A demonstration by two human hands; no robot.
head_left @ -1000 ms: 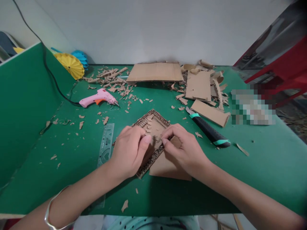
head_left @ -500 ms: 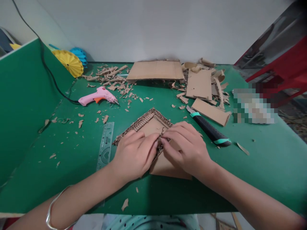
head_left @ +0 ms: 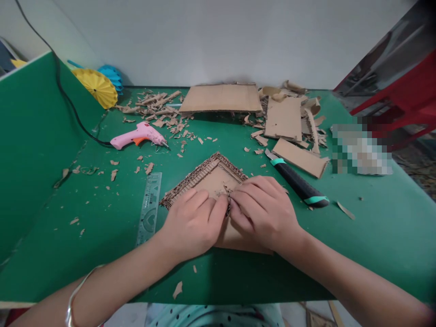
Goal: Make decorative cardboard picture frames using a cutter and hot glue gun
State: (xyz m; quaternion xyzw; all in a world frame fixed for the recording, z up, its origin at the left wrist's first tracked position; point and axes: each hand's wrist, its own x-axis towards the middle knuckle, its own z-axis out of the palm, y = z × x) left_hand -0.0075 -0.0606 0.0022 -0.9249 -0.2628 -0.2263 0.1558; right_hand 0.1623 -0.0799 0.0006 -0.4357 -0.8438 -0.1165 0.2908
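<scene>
A thin corrugated cardboard strip [head_left: 227, 205] is pinched between the fingertips of my left hand [head_left: 195, 222] and my right hand [head_left: 265, 211]. Both hands are closed, meeting over a cardboard piece [head_left: 209, 179] with a raised corrugated border along its edges. Its near part is mostly covered by my hands. Under it and toward me, a plain cardboard sheet [head_left: 238, 238] sticks out. Left of my left hand lies a clear plastic ruler [head_left: 149, 209]. A black and teal utility knife [head_left: 296, 181] rests beyond my right hand, its blade end pointing away.
A pink glue gun [head_left: 138, 135] lies at the left, its black cord [head_left: 73, 106] running up over the green partition [head_left: 30, 131]. Cardboard scraps [head_left: 160, 106] and larger cardboard pieces [head_left: 220, 97] lie along the wall. Folded paper fans [head_left: 97, 88] stand at the back left.
My fingertips have shifted slightly on the bordered cardboard, and the strip between them now stands more upright. Glue gun, ruler and knife stay where they were.
</scene>
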